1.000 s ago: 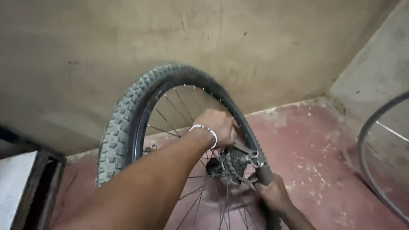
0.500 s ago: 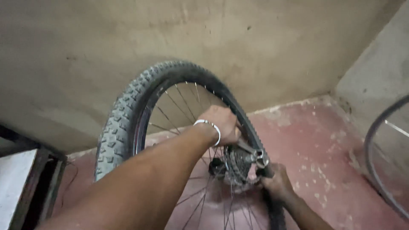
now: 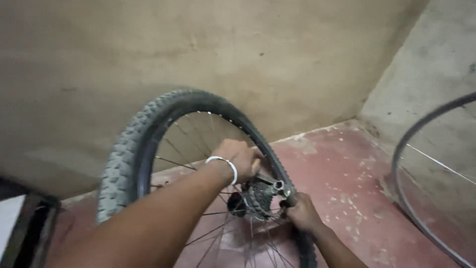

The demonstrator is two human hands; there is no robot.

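Note:
A bicycle wheel with a knobby black tyre [image 3: 144, 134] stands upright on the red floor, spokes and a rear sprocket cluster [image 3: 255, 201] at its hub. My left hand [image 3: 243, 159], a silver bangle on the wrist, reaches across the spokes and is closed around the upper end of a grey metal tool [image 3: 273, 183] that sits on the hub. My right hand [image 3: 302, 213] is just below and to the right of the hub, fingers closed on a dark handle beside the tyre's near edge. The tool's contact with the axle is hidden by the hands.
A bare wheel rim [image 3: 404, 168] with thin spokes leans at the right against the grey wall. A dark box frame [image 3: 29, 228] stands at the lower left. The stained wall runs close behind the wheel, and the floor [image 3: 347, 168] shows white flecks.
Both hands keep their grips at the hub. My left hand has shifted slightly upward, and the right hand has risen closer to the sprockets. The view has drifted a little.

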